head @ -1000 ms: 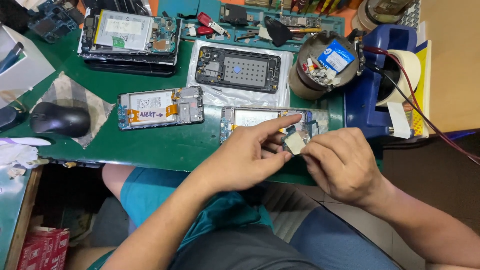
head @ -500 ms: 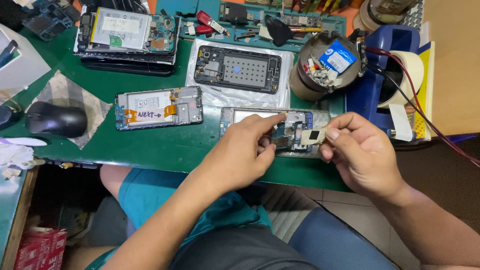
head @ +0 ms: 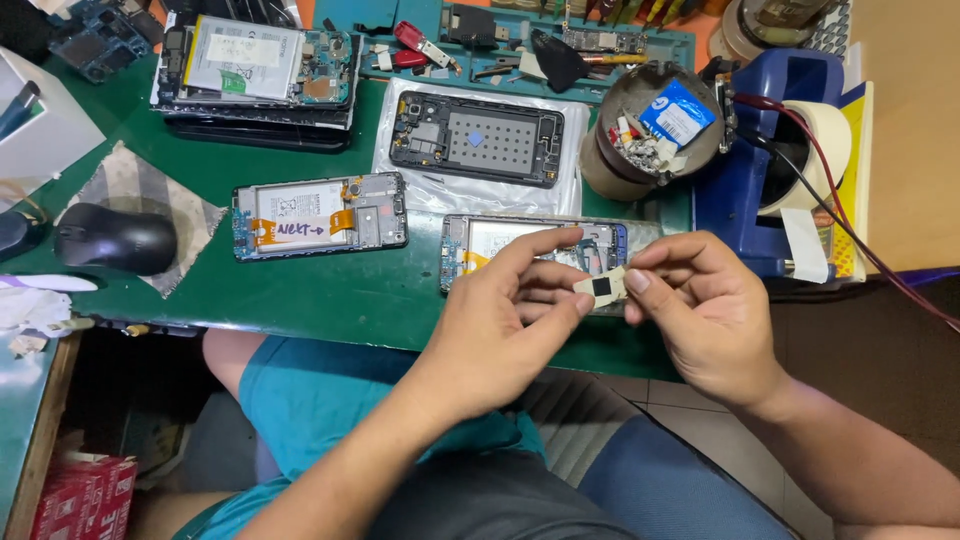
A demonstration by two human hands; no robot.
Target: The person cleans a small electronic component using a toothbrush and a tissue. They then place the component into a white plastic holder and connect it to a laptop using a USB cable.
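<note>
green bench at frame centre: left hand (head: 500, 320) and right hand (head: 700, 310) both pinch small tape strip (head: 603, 287), probably light, flimsy, sticky; best gripped at its edges.

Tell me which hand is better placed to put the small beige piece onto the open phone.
Probably the right hand: its thumb and fingers pinch the small beige piece just above the open phone, while the left hand only steadies it.
</note>
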